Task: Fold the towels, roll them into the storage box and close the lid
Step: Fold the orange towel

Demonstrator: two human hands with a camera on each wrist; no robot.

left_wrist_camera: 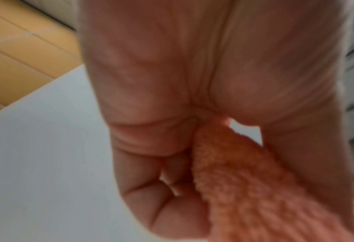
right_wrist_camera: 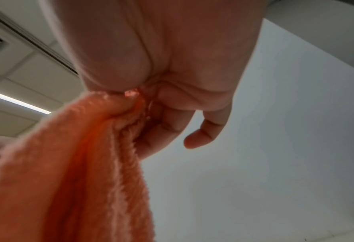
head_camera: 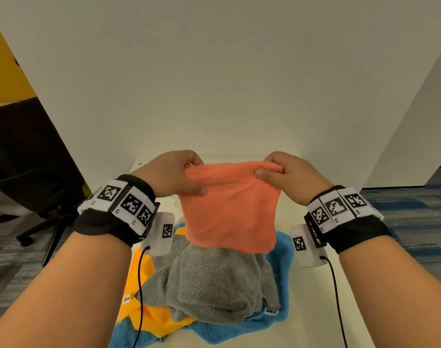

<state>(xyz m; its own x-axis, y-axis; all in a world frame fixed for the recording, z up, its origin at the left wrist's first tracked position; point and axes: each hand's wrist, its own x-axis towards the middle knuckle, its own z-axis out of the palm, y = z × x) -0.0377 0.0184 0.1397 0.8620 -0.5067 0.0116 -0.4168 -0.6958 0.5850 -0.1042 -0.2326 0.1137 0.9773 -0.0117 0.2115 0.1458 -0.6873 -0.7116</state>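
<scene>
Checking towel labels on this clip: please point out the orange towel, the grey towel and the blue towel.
orange towel (head_camera: 229,209), head view, middle of the hanging panel.
grey towel (head_camera: 209,280), head view, top of the crumpled heap.
blue towel (head_camera: 281,262), head view, right edge showing under the grey one.

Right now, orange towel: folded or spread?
Spread, not folded flat: orange towel hangs as one sheet, left hand and right hand pinching its top corners above the pile.

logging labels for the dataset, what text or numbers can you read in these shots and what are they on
"L2", "L1": white marker band on the left wrist, beside its black square codes.
"R1", "R2": white marker band on the right wrist; a third label is too blurred.
"DIY"-like print: white tag on the grey terry towel, partly cut off.
Tag on the yellow cloth: unreadable.
</scene>
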